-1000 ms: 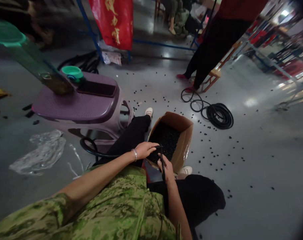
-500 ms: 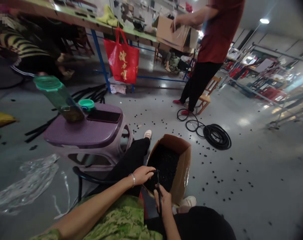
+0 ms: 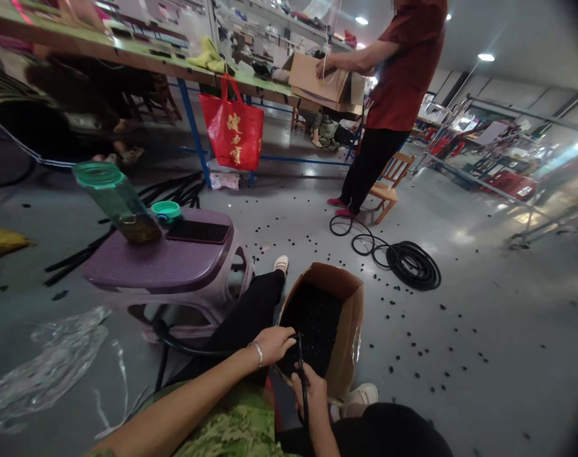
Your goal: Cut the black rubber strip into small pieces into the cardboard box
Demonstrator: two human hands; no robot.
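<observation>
Holding a black hose (image 3: 194, 350), the person's left hand (image 3: 271, 346) pinches near its end above an open cardboard box (image 3: 349, 336) that holds small black pieces (image 3: 317, 314). The right hand (image 3: 312, 392) is closed around black scissors (image 3: 300, 357), their blades at the left fingertips; whether they touch the hose is too small to tell.

On a red bag (image 3: 234, 127) hanging from the bench (image 3: 131, 52), gold Chinese characters run downward; the middle one reads 力, the others are less clear. A purple stool (image 3: 146, 273) stands beside the left leg, carrying a tilted-looking green bottle (image 3: 120, 200), its green lid (image 3: 166, 210) and a dark phone (image 3: 198, 231). Ahead, a co-worker in a red shirt (image 3: 398, 76) handles a carton (image 3: 315, 79); coiled hose (image 3: 415, 266) lies on the floor behind the box.
</observation>
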